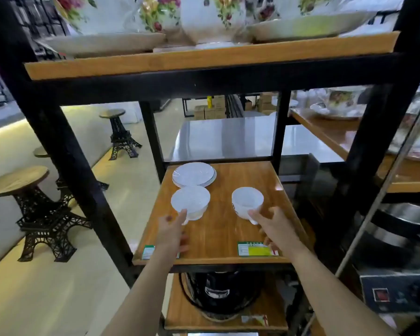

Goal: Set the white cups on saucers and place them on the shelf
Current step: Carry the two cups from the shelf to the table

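Two white cups stand on the wooden shelf [228, 234], both upright with mouths facing up. Behind the left cup [190, 202] lies a stack of saucers [193, 174], flat, toward the shelf's far left corner. The right cup [247, 202] stands alone on bare wood, well apart from the stack.

The left hand [171, 235] has its grip loosely spread, one fingertip touching the near lower wall of the left cup, where a handle seems to point toward the person; blur makes it hard to say whether the hand has any hold on it. The right hand [274, 226] is likewise open, fingers splayed, one fingertip at the near side of the right cup, nothing enclosed.

By my judgement, the step in hand is the first grasp: neither cup sits on a saucer yet. The next move calls for closing each grip on a cup wall or handle, lifting straight up along the cup's vertical axis to keep it level, and clearing the stack. A saucer must be freed from the stack first or the cup lowered centred onto the top one, so that it settles in the saucer's well and does not rock.
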A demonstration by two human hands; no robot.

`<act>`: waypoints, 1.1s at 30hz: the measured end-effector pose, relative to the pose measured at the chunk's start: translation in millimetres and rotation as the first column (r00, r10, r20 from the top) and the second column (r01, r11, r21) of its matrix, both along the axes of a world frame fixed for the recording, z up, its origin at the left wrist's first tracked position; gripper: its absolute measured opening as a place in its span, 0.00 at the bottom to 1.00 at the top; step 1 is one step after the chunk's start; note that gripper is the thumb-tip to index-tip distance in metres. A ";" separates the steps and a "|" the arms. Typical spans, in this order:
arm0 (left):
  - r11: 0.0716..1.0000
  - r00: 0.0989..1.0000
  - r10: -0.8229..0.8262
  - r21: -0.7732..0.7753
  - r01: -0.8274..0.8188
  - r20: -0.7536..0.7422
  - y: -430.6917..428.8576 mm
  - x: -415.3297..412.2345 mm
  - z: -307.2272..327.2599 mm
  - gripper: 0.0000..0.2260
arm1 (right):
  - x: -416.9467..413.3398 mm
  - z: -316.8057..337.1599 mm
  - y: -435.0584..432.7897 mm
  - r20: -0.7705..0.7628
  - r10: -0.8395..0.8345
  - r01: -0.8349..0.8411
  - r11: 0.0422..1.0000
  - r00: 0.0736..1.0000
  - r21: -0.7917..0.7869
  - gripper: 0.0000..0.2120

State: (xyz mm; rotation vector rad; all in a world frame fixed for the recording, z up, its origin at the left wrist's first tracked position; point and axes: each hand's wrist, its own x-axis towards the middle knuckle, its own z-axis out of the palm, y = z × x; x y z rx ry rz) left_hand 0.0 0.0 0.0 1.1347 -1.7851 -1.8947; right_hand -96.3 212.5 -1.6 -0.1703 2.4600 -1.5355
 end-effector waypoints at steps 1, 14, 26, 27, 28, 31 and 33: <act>0.999 1.000 -0.008 0.032 0.008 0.005 -1.2 -2.6 -0.3 0.22 | -2.5 -1.6 -2.1 0.102 0.018 -0.011 0.997 0.995 -0.071 0.27; 0.900 0.989 0.058 0.435 0.007 -0.136 -3.2 -16.1 -0.4 0.10 | -9.5 2.3 -19.4 0.550 0.092 0.228 0.844 0.830 -0.485 0.14; 0.970 0.972 0.172 0.199 -0.138 -0.160 9.2 22.2 -7.1 0.12 | 39.0 -2.3 -9.1 0.302 -0.100 0.221 0.889 0.948 -0.402 0.12; 0.975 0.971 0.165 0.176 -0.134 -0.175 11.6 29.6 -5.2 0.13 | 47.3 0.1 -6.5 0.295 -0.113 0.233 0.880 0.949 -0.414 0.12; 0.980 0.968 0.157 0.155 -0.128 -0.194 14.3 37.8 -2.8 0.14 | 56.4 2.1 -3.4 0.283 -0.118 0.237 0.870 0.952 -0.433 0.12; 0.990 0.960 0.110 0.110 -0.084 -0.256 24.4 66.5 7.5 0.15 | 89.4 9.0 9.3 0.244 -0.158 0.261 0.838 0.957 -0.480 0.10; 0.998 0.953 0.038 0.068 -0.019 -0.301 30.9 88.7 12.2 0.13 | 116.3 11.1 19.6 0.219 -0.192 0.280 0.818 0.957 -0.503 0.09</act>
